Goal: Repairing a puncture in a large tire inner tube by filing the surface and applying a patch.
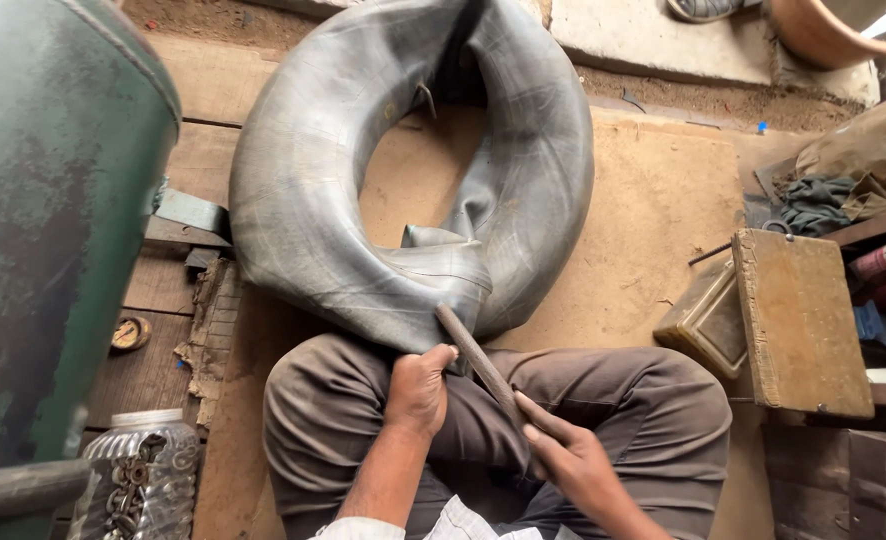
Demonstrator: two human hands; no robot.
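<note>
Inner tube (pixel 303 190): large grey rubber ring, fills the upper centre of the frame, lying on a wooden floor (pixel 653 190); its lower edge, folded and partly flattened, rests against the person's knees at lower centre. Left hand (pixel 419 388) is closed over that near edge, pinching the rubber. Right hand (pixel 561 448) is wrapped narrow around the lower end of a rasp-like bar (pixel 476 358). Bar's long axis runs diagonally, lower right up to upper left, its tip touching the tube just beside the left hand. Left hand is nearer the contact spot. 1 green tank (pixel 53 220) at left, 1 worn box (pixel 798 320) at right.
</note>
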